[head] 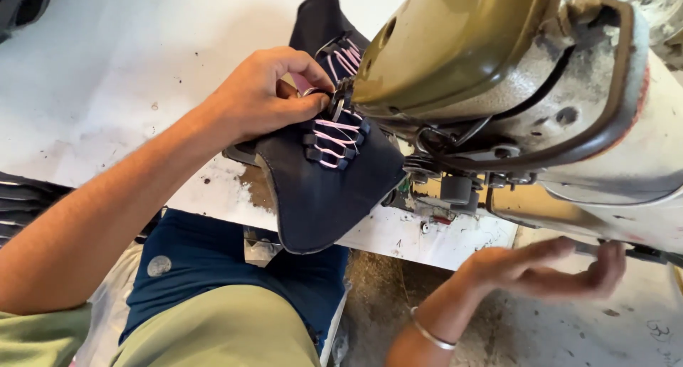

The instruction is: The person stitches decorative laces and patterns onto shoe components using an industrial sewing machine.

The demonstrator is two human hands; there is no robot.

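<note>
My left hand (pixel 263 97) grips a dark navy shoe upper (pixel 327 189) with pink laces, pinching it near the lace loops. The upper sits under the head of an olive and grey sewing machine (pixel 498 68), close to the needle area (pixel 340 100). My right hand (pixel 548 267) hovers lower right, below the machine body, palm up, fingers loosely spread, holding nothing. A thin metal bangle (pixel 430 335) circles that wrist.
The white, stained worktable (pixel 107 75) stretches left and behind the machine. A stack of dark pieces (pixel 21 203) lies at the left edge. My lap in blue and green cloth (pixel 213 289) fills the bottom. Bare floor (pixel 384 289) shows between my knees and the table.
</note>
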